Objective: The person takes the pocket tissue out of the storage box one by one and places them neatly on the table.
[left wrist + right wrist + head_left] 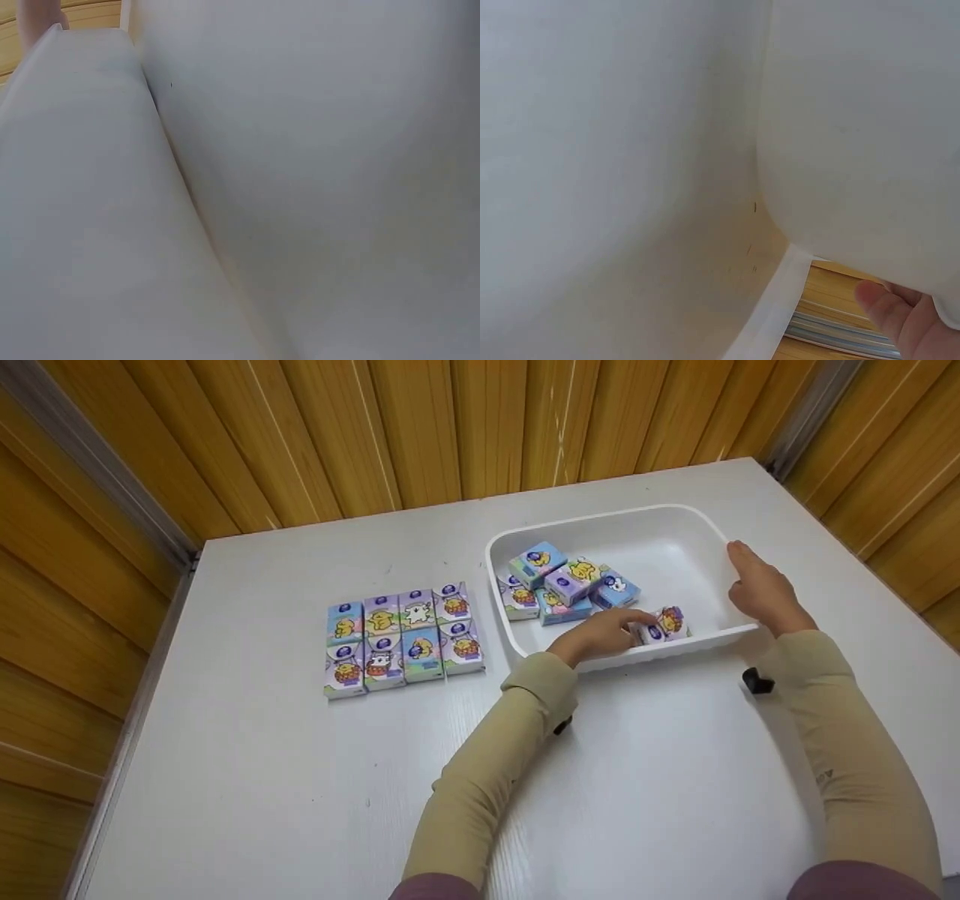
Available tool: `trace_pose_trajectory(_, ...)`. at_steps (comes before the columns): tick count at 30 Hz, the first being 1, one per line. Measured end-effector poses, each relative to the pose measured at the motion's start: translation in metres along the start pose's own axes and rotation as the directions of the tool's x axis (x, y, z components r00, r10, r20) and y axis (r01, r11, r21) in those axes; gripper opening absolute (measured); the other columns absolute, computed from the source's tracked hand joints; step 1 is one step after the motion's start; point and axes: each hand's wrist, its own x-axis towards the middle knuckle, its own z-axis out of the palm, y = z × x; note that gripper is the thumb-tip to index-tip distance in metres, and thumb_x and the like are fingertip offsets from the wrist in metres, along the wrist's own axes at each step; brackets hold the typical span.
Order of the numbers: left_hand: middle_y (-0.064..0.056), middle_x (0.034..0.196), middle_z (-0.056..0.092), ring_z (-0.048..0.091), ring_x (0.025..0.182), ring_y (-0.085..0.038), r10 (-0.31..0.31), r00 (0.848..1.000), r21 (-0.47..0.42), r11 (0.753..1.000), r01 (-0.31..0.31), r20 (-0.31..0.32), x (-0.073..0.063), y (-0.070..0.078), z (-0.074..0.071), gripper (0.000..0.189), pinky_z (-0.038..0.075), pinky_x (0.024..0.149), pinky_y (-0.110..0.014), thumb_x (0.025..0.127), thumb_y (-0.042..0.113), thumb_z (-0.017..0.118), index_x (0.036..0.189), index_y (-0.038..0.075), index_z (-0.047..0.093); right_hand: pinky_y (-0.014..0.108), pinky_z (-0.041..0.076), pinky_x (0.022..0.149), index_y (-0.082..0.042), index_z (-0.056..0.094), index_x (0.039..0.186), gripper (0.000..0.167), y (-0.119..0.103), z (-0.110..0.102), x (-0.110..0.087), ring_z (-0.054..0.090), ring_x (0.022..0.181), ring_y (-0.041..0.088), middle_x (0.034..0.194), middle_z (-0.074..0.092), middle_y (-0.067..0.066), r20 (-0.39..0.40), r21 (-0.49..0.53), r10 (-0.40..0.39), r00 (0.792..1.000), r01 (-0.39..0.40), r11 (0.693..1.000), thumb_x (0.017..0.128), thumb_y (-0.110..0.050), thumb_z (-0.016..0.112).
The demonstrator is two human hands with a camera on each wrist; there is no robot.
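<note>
A white plastic tub stands on the table, with several small cartoon-printed tissue packs piled at its left end. My left hand reaches over the near rim and pinches one purple-and-white tissue pack near the front wall. That pack sits tilted, partly hidden by the fingers. At the tub's right side, my right hand grips the rim. In the right wrist view, fingers show at the tub's edge; the left wrist view mostly shows the tub's outer wall and the tabletop.
Left of the tub, several tissue packs lie side by side in two rows on the white table. Wood-patterned panels stand behind the table. Small black pieces show by both wrists.
</note>
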Motion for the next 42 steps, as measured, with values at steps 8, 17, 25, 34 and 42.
trace_pose_trajectory(8, 0.005, 0.098, 0.055, 0.048, 0.085, -0.008, 0.028, 0.971, -0.058, 0.997, -0.043, -0.237, 0.000, 0.000, 0.000, 0.021, 0.041, 0.072, -0.020, 0.087, 0.028, 0.054, 0.107, 0.022, 0.054, 0.052, 0.008, 0.107, -0.001, 0.000, 0.141, 0.062, 0.000, 0.000, 0.000, 0.004, 0.132, 0.041, 0.146, -0.002, 0.019, -0.002, -0.002, 0.004, 1.000, -0.004, 1.000, 0.084, 0.001, 0.027)
trace_pose_trajectory(17, 0.006, 0.108, 0.047, 0.043, 0.101, -0.009, -0.084, 0.922, -0.109, 0.993, 0.045, -0.379, 0.002, 0.003, -0.001, 0.023, 0.040, 0.091, -0.026, 0.084, 0.014, 0.057, 0.103, 0.026, 0.050, 0.052, 0.006, 0.107, -0.003, -0.001, 0.141, 0.062, -0.002, 0.001, 0.001, 0.002, 0.132, 0.041, 0.147, -0.004, 0.018, 0.001, 0.007, 0.024, 1.000, -0.024, 1.000, 0.086, 0.001, 0.028)
trace_pose_trajectory(25, 0.007, 0.129, 0.046, 0.043, 0.118, -0.009, -0.065, 0.914, -0.142, 0.990, 0.008, -0.401, 0.000, 0.003, -0.005, 0.053, 0.035, 0.100, -0.027, 0.083, 0.001, 0.051, 0.127, 0.027, 0.041, 0.051, 0.004, 0.108, -0.005, -0.002, 0.141, 0.062, -0.003, 0.002, 0.002, -0.001, 0.133, 0.037, 0.147, -0.006, 0.015, 0.008, 0.027, 0.047, 0.999, -0.047, 0.999, 0.087, 0.002, 0.027)
trace_pose_trajectory(34, 0.005, 0.128, 0.050, 0.049, 0.114, -0.012, -0.137, 0.831, -0.165, 0.985, 0.055, -0.539, -0.004, 0.001, -0.010, 0.034, 0.039, 0.095, -0.026, 0.091, 0.014, 0.044, 0.124, 0.020, 0.044, 0.051, 0.003, 0.108, -0.007, -0.004, 0.141, 0.062, -0.001, 0.002, 0.000, -0.003, 0.133, 0.038, 0.147, -0.008, 0.014, 0.022, 0.047, 0.043, 0.999, -0.044, 0.998, 0.087, 0.001, 0.024)
trace_pose_trajectory(42, -0.001, 0.120, 0.055, 0.054, 0.107, -0.013, -0.182, 0.761, -0.264, 0.964, 0.015, -0.622, -0.018, 0.001, -0.024, 0.024, 0.043, 0.089, -0.024, 0.093, 0.014, 0.041, 0.115, 0.016, 0.051, 0.050, 0.002, 0.108, -0.008, -0.005, 0.141, 0.062, 0.000, 0.002, -0.001, -0.003, 0.133, 0.038, 0.147, -0.008, 0.014, 0.019, 0.053, 0.044, 0.999, -0.045, 0.998, 0.087, 0.000, 0.025)
